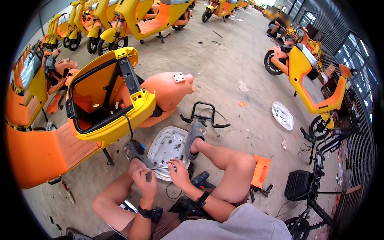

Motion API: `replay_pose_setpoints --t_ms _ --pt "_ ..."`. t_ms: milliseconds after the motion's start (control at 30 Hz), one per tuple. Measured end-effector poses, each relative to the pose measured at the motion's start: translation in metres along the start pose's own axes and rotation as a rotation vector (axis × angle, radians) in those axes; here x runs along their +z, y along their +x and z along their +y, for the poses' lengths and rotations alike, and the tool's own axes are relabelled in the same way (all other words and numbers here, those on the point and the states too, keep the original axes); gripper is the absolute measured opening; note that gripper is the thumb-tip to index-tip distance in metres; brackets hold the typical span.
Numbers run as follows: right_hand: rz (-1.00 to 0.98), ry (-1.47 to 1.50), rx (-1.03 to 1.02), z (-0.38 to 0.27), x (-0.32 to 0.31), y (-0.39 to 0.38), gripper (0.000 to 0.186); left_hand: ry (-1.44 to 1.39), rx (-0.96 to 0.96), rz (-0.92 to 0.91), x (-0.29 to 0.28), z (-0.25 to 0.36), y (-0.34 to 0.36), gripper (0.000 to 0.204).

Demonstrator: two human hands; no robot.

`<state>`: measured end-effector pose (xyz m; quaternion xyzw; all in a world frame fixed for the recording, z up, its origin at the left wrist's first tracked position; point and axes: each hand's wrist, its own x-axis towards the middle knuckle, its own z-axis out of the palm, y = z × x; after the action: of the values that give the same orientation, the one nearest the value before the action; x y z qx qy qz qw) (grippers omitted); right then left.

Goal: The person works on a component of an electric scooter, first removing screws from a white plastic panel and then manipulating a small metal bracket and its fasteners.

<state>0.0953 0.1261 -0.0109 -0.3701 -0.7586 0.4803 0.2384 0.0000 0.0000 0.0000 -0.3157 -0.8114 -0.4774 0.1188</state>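
Between my knees, a thin silver metal rod-like tool (158, 168) lies crosswise, one end at each hand. My left hand (145, 183) has its fingers bent near the rod's left end. The fingertips of my right hand (179, 174) are closed on its other end. Just beyond and below the hands, a white plastic tray-like cover (155, 145) lies on the floor, holding several small dark screws or fittings. It sits between my feet in grey clogs. Right of my right hand, a power drill (201, 179) rests on the floor.
At the left stands an orange and yellow scooter (60, 150) with an opened yellow seat frame. A black bracket (204, 114) lies beyond my right foot. An orange panel (261, 171), a second white cover (282, 116) and a black scooter frame (318, 160) are at right. Two people sit far off.
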Motion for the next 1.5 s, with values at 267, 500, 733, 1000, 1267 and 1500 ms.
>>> replay_pose_setpoints --t_ms 267,500,733,1000,1267,1500 --pt "-0.082 0.025 0.159 -0.011 -0.002 -0.011 0.031 -0.211 -0.309 -0.262 -0.004 0.012 -0.002 0.027" --pt "-0.349 -0.002 0.092 0.007 0.023 -0.035 0.028 -0.243 -0.4 -0.348 0.01 -0.001 -0.008 0.04" --pt "-0.012 0.002 -0.064 -0.03 -0.008 -0.018 0.028 0.139 0.002 -0.44 -0.003 -0.01 0.011 0.037" --pt "-0.118 -0.369 -0.222 -0.002 0.0 -0.016 0.026 0.244 0.298 -0.352 -0.008 0.017 0.019 0.039" --pt "-0.225 -0.069 0.044 0.009 0.015 -0.029 0.032 -0.398 -0.467 -0.228 0.023 -0.014 -0.019 0.043" --pt "-0.227 -0.071 0.02 -0.001 0.013 -0.033 0.031 -0.222 -0.19 -0.327 0.009 0.007 0.001 0.031"
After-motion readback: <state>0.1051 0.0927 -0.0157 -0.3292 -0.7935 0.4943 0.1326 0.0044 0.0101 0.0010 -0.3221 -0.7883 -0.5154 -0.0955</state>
